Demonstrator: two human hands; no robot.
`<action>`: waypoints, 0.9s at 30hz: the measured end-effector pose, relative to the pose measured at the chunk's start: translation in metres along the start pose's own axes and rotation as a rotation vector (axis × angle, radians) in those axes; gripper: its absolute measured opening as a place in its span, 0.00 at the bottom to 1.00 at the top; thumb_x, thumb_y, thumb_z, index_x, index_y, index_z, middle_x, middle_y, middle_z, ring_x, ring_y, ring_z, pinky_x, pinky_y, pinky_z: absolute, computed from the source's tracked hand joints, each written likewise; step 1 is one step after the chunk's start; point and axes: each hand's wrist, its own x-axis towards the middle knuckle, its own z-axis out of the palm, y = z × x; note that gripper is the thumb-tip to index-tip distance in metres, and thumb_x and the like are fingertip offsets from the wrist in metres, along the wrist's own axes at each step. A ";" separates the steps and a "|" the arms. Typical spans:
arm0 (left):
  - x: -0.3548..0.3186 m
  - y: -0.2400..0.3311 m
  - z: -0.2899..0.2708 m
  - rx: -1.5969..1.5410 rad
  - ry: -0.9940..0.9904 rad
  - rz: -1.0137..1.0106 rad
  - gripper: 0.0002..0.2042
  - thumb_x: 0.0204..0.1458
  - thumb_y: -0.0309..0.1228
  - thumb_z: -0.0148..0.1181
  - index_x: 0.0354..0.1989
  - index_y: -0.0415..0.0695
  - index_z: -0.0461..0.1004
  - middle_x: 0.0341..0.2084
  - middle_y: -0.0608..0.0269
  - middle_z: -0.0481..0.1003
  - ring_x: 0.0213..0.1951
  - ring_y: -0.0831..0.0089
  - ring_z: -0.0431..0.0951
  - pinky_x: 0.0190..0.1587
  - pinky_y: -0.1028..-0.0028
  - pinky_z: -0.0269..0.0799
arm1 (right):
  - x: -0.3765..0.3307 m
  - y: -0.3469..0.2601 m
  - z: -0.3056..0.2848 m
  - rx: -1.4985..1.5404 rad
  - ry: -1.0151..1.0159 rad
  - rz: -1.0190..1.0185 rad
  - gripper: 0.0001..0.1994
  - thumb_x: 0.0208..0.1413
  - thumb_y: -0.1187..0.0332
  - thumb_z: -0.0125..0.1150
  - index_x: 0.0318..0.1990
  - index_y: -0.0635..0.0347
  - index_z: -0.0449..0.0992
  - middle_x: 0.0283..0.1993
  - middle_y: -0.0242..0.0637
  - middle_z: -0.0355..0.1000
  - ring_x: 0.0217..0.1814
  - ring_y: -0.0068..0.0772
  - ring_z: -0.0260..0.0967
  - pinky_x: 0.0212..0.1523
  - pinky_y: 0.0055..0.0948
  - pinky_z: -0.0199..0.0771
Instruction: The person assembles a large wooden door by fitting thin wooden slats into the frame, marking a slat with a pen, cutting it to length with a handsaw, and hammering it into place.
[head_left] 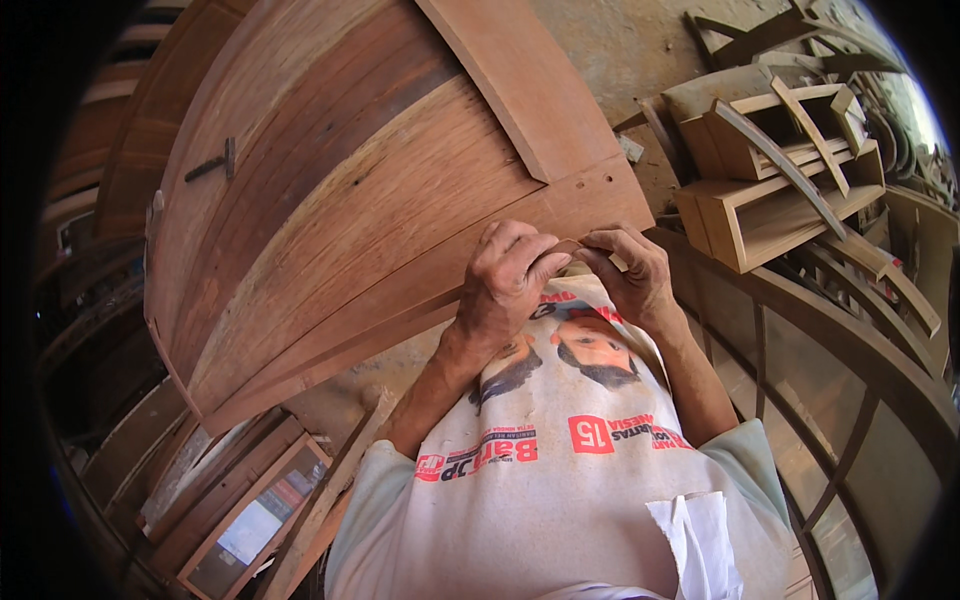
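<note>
Both hands are raised before my chest, close together at the near right edge of a large wooden panel [370, 190]. My left hand [507, 270] is closed, thumb against the curled fingers. My right hand [632, 268] is closed in a pinch beside it. Between the fingertips runs a small, thin brown piece [568, 243], gripped from both sides; its kind is too small to make out, and the fingers hide most of it. A wide board [510, 85] lies across the panel's right part. On its left part rests a small dark T-shaped tool [213, 161].
At the right stand stacked wooden box frames [770, 190] with loose slats. Below them, a large framed panel [800, 350] leans close to my right arm. A small glazed wooden frame [257, 520] and long boards lie at the lower left.
</note>
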 end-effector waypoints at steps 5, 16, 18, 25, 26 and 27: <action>0.001 0.000 0.000 0.000 0.005 -0.003 0.12 0.51 0.25 0.76 0.43 0.39 0.82 0.36 0.58 0.78 0.38 0.60 0.81 0.39 0.64 0.78 | -0.002 0.002 0.002 -0.005 0.037 -0.011 0.07 0.59 0.75 0.72 0.43 0.63 0.81 0.39 0.41 0.80 0.37 0.40 0.81 0.36 0.33 0.79; 0.005 -0.008 0.003 0.027 0.032 0.053 0.11 0.51 0.24 0.75 0.41 0.39 0.82 0.36 0.56 0.79 0.38 0.57 0.81 0.40 0.63 0.77 | -0.001 0.011 0.006 -0.192 0.034 -0.069 0.07 0.60 0.69 0.72 0.41 0.60 0.81 0.36 0.40 0.76 0.34 0.45 0.78 0.34 0.39 0.77; 0.006 -0.020 0.009 0.034 0.049 0.038 0.11 0.51 0.24 0.75 0.41 0.39 0.82 0.36 0.55 0.79 0.39 0.56 0.80 0.40 0.62 0.77 | 0.002 0.013 0.004 -0.234 0.034 -0.058 0.07 0.60 0.68 0.72 0.41 0.60 0.81 0.37 0.40 0.76 0.35 0.45 0.78 0.35 0.39 0.78; 0.020 -0.055 0.011 0.115 0.121 0.060 0.10 0.52 0.23 0.75 0.39 0.39 0.80 0.35 0.55 0.78 0.38 0.54 0.80 0.40 0.60 0.77 | 0.004 0.037 0.003 -0.281 0.115 -0.044 0.08 0.60 0.69 0.72 0.43 0.59 0.81 0.38 0.39 0.77 0.38 0.45 0.78 0.39 0.40 0.78; 0.022 -0.059 0.012 0.125 0.129 0.059 0.10 0.52 0.23 0.75 0.39 0.39 0.80 0.35 0.55 0.78 0.38 0.54 0.80 0.41 0.60 0.77 | 0.005 0.039 0.003 -0.285 0.129 -0.059 0.08 0.60 0.69 0.72 0.43 0.59 0.81 0.38 0.39 0.77 0.38 0.45 0.79 0.39 0.40 0.78; 0.023 -0.064 0.012 0.135 0.137 0.056 0.10 0.52 0.23 0.75 0.39 0.40 0.79 0.35 0.55 0.78 0.38 0.54 0.79 0.41 0.60 0.77 | 0.006 0.041 0.004 -0.290 0.136 -0.060 0.07 0.60 0.69 0.71 0.43 0.59 0.81 0.38 0.40 0.77 0.38 0.46 0.79 0.39 0.40 0.78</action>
